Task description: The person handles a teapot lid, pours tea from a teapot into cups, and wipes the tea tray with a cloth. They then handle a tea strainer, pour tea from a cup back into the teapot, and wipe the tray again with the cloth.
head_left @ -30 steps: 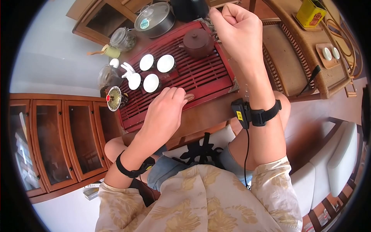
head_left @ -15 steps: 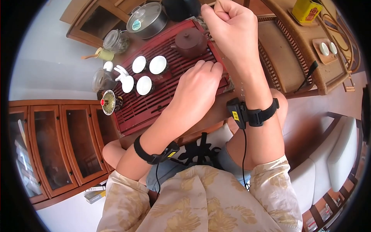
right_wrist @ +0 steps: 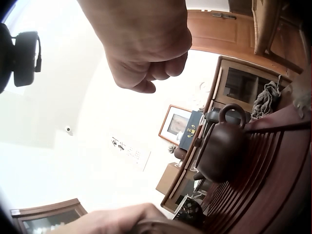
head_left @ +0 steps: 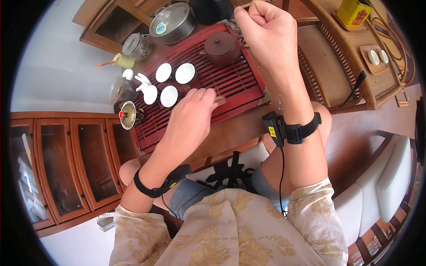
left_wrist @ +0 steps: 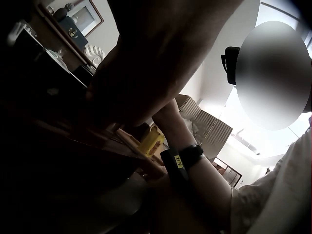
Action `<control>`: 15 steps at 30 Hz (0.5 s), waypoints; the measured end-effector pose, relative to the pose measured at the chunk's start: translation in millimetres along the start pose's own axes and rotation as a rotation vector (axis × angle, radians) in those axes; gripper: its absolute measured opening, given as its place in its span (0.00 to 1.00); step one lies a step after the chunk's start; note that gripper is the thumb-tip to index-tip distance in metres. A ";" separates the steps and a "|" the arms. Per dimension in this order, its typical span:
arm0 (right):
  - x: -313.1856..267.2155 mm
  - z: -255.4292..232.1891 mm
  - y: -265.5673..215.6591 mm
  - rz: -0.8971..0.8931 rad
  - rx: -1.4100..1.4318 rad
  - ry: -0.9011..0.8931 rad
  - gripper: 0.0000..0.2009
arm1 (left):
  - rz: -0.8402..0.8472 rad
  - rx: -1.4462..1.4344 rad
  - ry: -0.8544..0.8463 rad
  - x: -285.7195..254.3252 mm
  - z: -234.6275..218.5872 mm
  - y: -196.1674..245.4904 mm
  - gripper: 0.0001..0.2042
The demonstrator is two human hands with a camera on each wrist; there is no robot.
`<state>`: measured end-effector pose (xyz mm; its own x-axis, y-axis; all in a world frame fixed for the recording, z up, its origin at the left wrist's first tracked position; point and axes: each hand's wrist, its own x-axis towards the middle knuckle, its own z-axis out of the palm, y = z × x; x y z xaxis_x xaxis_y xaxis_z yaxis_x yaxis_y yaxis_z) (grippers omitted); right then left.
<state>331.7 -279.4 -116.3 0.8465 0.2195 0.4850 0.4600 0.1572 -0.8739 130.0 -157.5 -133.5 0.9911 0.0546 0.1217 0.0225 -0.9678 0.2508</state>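
Note:
My left hand (head_left: 188, 117) is over the front part of the red slatted tea tray (head_left: 248, 91). Its fingers hold a small brown piece with a rounded edge (head_left: 219, 100); the curved rim of this brown piece (right_wrist: 168, 226) also shows low in the right wrist view. The hand covers most of it, so I cannot tell its kind. My right hand (head_left: 270, 37) is raised at the tray's right side, fingers curled in a fist with nothing seen in it. Beyond, a dark brown teapot (head_left: 221, 49) stands on the tray. Left of it are several white-lined cups (head_left: 185, 73).
A white rabbit figure (head_left: 143, 82) and a lidded bowl (head_left: 128, 116) sit at the tray's left. Glass jars (head_left: 136, 46), a glass-lidded pot (head_left: 172, 24) and a black vessel (head_left: 213, 9) stand behind. At right is a wicker cart (head_left: 370, 91) bearing a yellow tin (head_left: 354, 13).
My left hand swept right and forward toward the teapot, then came back left and nearer to me, with the brown piece showing again. The right hand stays raised in a fist.

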 end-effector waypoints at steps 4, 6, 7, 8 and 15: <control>0.6 1.0 -0.4 -0.001 -0.004 -0.011 0.24 | -0.060 0.000 -0.016 -14.3 -7.9 -5.3 0.06; 0.3 1.5 -0.8 0.003 0.000 -0.015 0.24 | -0.043 0.027 -0.023 -12.5 -8.1 -2.1 0.06; 0.1 1.2 -1.2 0.006 0.002 -0.017 0.23 | -0.033 0.039 -0.025 -10.4 -8.1 0.4 0.06; 0.1 1.0 -1.1 0.010 0.003 -0.018 0.23 | -0.029 0.019 -0.024 -7.5 -7.9 3.0 0.06; 1.2 0.7 -3.5 0.025 -0.001 -0.013 0.24 | 0.100 -0.049 0.040 30.1 11.0 30.2 0.06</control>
<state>330.9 -279.0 -112.6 0.8542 0.2360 0.4632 0.4389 0.1503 -0.8859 162.0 -187.8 -132.9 0.9820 -0.0307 0.1862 -0.0835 -0.9557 0.2824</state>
